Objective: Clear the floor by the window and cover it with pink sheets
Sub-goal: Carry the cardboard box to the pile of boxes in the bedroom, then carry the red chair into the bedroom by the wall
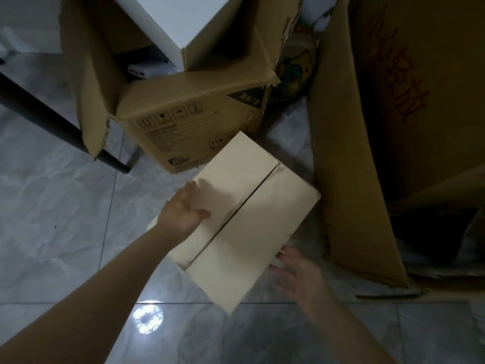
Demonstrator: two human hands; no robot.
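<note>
An open brown box [183, 101] holds a white panel [181, 19]. Just beside it, the pale closed box [244, 219] is on the floor [52, 219]; left hand [181, 214] lies flat on top, right hand [299, 274], blurred, touches its edge, fingers loose.

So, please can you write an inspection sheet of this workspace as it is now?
Surface: grey marble-look tile floor, glossy, lamp reflection near the bottom.
Job's things: pale closed box between both hands; pink sheets, nothing seen.
Clutter: open brown box with printed symbols; large cardboard box with red characters; white panel.
Grippers: left hand flat on the pale box's left side; right hand at its right edge, blurred.
Cables: nothing seen.
Surroundings: dark table leg; window not in view.
</note>
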